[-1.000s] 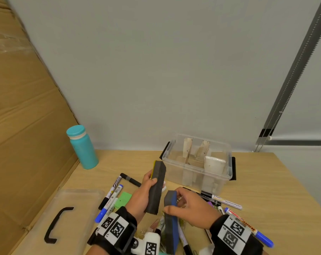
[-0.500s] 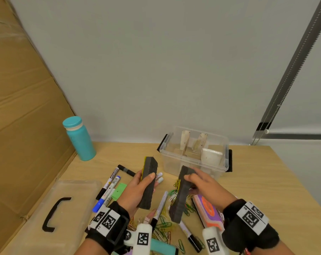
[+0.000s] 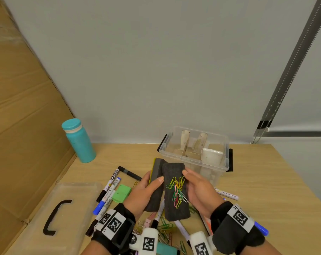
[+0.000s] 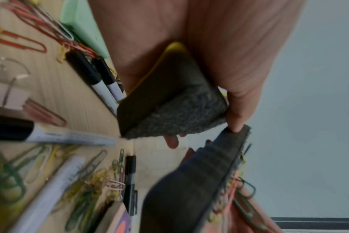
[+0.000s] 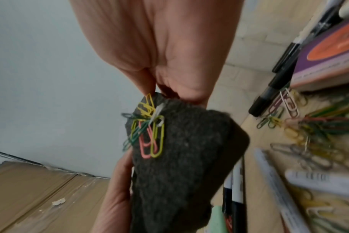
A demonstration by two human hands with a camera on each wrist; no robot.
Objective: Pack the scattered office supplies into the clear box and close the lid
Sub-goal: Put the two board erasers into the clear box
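My left hand (image 3: 146,186) grips a dark felt eraser with a yellow back (image 3: 156,183), also in the left wrist view as the yellow-backed eraser (image 4: 169,100). My right hand (image 3: 198,188) holds a second felt eraser (image 3: 176,199) flat side up, with several coloured paper clips (image 3: 177,190) clinging to it. The clips (image 5: 147,130) show on that eraser (image 5: 187,157) in the right wrist view. Both erasers touch side by side just in front of the clear box (image 3: 196,150), which stands open behind them with white and tan items inside.
The clear lid (image 3: 51,214) with a black handle lies at the left. Markers (image 3: 108,188), a green block (image 3: 121,193), loose paper clips (image 3: 165,227) and a purple pad (image 5: 333,52) litter the wooden table. A teal bottle (image 3: 78,141) stands by the cardboard wall.
My right hand lifted the second eraser and turned it felt side up, showing clips stuck to it. Both erasers have come together, closer to the box.
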